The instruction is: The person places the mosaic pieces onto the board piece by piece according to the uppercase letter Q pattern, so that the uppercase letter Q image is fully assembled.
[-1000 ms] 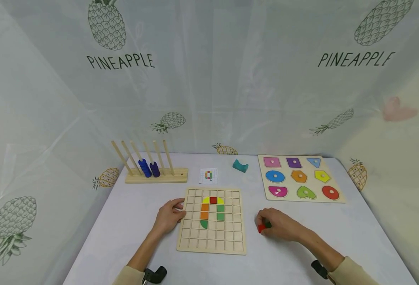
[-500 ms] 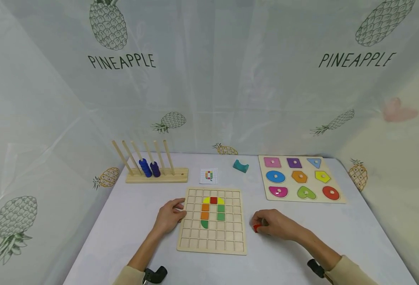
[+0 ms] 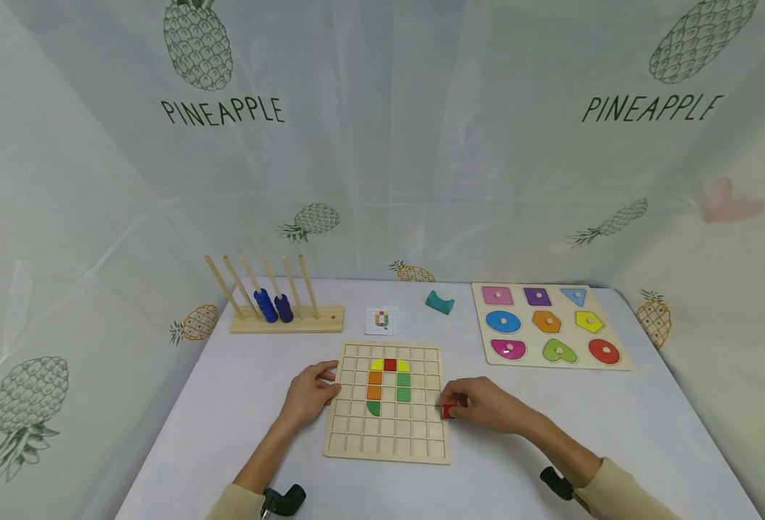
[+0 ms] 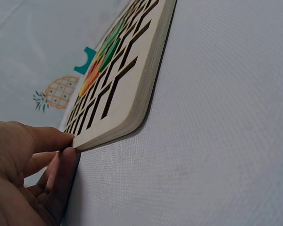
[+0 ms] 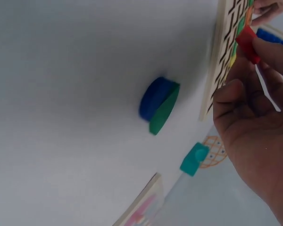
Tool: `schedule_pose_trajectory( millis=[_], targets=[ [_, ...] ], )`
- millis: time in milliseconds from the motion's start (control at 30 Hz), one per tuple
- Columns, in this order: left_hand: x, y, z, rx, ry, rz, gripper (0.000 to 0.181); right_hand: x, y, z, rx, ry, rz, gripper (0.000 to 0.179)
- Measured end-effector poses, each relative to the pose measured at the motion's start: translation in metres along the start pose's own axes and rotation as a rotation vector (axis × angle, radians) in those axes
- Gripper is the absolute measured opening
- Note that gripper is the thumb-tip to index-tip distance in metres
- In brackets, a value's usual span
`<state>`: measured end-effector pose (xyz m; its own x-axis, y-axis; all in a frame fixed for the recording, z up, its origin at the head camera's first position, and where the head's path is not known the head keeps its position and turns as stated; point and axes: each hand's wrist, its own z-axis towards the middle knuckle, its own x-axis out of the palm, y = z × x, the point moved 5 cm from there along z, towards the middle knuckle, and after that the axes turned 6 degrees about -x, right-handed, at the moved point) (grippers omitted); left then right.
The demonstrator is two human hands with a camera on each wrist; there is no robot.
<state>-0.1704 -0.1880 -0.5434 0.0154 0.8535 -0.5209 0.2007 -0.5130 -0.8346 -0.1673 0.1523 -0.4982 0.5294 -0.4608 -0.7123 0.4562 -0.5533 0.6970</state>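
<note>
My left hand (image 3: 309,396) rests at the left edge of a wooden grid board (image 3: 385,457), its thumb and fingertips touching the rim in the left wrist view. Set in the grid are yellow, red, orange and green tiles, including an orange tile (image 3: 373,393) and a green tile (image 3: 404,395), forming an arch. Between thumb and finger, my right hand (image 3: 486,404) pinches a red tile (image 5: 246,42) over the board's right edge. Below that hand, the right wrist view shows a green piece (image 5: 164,113) against a rounded blue piece (image 5: 153,99) on the table; the head view hides both.
Behind the board lies a small pattern card (image 3: 381,321). A peg rack (image 3: 291,326) with blue rings stands back left, a teal curved block (image 3: 439,303) at the back. Back right lies a shape puzzle (image 3: 558,361) with knobbed pieces. A printed curtain (image 3: 382,144) closes off the back.
My right hand has moved left with the red tile, from the table beside the board to its right edge. The left hand and the board stay in place.
</note>
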Motion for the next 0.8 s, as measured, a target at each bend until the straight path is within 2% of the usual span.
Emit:
schedule_pose_trajectory(
  millis=[300,567,800],
  targets=[
    [0.0,0.0,-0.001,-0.005,0.006,-0.014,0.049,0.013,0.024,0.022,-0.026,-0.019,0.091,0.01],
    [-0.001,-0.001,0.0,-0.006,0.003,-0.014,0.048,0.029,0.036,0.049,-0.057,-0.021,0.1,0.01],
    [0.0,0.0,0.0,-0.01,0.005,-0.023,0.049,0.04,0.049,0.07,-0.047,-0.029,0.077,0.012]
  ],
)
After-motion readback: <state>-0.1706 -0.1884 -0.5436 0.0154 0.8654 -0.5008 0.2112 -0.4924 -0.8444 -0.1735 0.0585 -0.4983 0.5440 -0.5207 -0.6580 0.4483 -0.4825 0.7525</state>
